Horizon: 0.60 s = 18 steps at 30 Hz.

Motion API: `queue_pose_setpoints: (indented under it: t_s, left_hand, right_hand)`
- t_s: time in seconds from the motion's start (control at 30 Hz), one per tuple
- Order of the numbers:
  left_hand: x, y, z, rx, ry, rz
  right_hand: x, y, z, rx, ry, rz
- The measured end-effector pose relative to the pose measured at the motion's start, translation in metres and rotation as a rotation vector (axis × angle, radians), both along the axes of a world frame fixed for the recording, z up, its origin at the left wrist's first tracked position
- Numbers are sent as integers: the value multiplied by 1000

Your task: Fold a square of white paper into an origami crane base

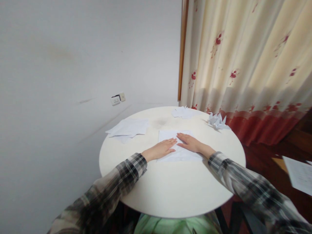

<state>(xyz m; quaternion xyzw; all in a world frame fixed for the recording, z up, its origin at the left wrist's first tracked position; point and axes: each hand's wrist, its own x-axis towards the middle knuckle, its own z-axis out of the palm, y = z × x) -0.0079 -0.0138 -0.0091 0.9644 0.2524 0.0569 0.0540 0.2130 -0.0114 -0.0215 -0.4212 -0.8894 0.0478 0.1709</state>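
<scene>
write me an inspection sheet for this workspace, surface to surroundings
surface: round white tabletop
job's things: flat white paper sheet lying on the tabletop
clutter: loose white paper stack at left, small white paper pieces at far side, folded white paper shapes at right
grip: bare left hand and bare right hand palm-down on the sheet
cables: nothing seen
surroundings: pale wall, cream-and-red floral curtain

Left forearm (119,179) and right forearm (246,182), plaid-sleeved, reach forward and converge. Left hand (161,149) and right hand (191,143) lie flat, palms down, fingers extended, fingertips nearly meeting, thumbs spread.
</scene>
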Motion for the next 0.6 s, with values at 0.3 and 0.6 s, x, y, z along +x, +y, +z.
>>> queue_pose_setpoints:
  t_s: [0.3,0.6]
  left_hand:
    - [-21,-3,1,-124,36,-4]
    - [-41,2,16,-399,-29,39]
  right_hand:
    - [5,6,-4,-30,-19,-25]
    - [15,4,-5,-37,-3,-32]
